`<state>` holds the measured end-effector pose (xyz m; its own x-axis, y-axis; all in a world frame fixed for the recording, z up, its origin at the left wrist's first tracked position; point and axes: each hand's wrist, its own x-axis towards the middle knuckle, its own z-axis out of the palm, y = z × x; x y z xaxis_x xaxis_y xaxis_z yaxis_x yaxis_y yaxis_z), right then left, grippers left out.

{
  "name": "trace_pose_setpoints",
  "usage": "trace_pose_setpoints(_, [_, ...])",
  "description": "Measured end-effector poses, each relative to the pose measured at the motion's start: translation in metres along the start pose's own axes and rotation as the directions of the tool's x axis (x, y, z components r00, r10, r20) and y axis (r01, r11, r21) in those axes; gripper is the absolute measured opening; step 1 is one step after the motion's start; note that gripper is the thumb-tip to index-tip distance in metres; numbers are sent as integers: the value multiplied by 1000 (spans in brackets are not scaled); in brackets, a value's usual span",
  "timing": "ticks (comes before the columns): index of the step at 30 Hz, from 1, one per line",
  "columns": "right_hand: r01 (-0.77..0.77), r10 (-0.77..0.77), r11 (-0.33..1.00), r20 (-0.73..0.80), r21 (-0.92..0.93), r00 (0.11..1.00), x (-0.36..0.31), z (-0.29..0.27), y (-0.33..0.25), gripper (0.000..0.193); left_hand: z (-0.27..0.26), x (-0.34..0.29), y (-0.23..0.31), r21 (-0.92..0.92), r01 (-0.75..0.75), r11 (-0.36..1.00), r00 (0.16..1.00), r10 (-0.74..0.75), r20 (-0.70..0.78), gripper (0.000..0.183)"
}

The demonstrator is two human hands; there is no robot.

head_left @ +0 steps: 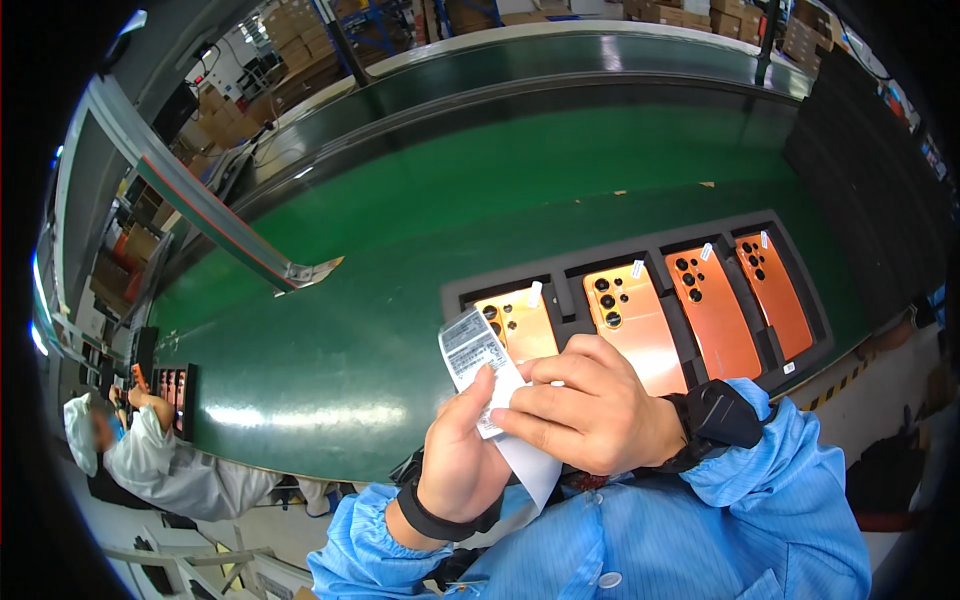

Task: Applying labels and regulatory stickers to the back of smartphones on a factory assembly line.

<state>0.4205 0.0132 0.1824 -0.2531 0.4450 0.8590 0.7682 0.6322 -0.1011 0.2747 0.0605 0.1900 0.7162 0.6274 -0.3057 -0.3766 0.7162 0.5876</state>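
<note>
In front of my body, a strip of white printed labels is held up in both hands. My left hand is closed on it, with the thumb lying over the print. My right hand pinches the strip's right side, its fingers curled. A blank white tail of the strip hangs down between the wrists. Just beyond the hands lies a dark grey foam tray with several orange phones, camera side up. The leftmost phone is partly hidden by the strip. Each phone carries a small white tag near its top.
The tray rests on a long green worktop. A metal post slants down onto the worktop at the left. A co-worker in white is at the far left, beside another tray of orange phones. Cartons are stacked at the back.
</note>
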Motion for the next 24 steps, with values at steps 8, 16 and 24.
trace_pose_setpoints(8, [106,-109,991,-37,-87,993,-7,-9,0,24,7,3,-4,37,-6,999,1000,6,-2,46])
trace_pose_setpoints(16, [-216,241,953,-99,211,965,9,-74,30,33,15,50,62,185,-213,959,960,170,223,47])
trace_pose_setpoints(24, [-382,386,921,-295,74,874,-3,-149,55,38,97,103,66,899,-321,298,906,-181,383,36])
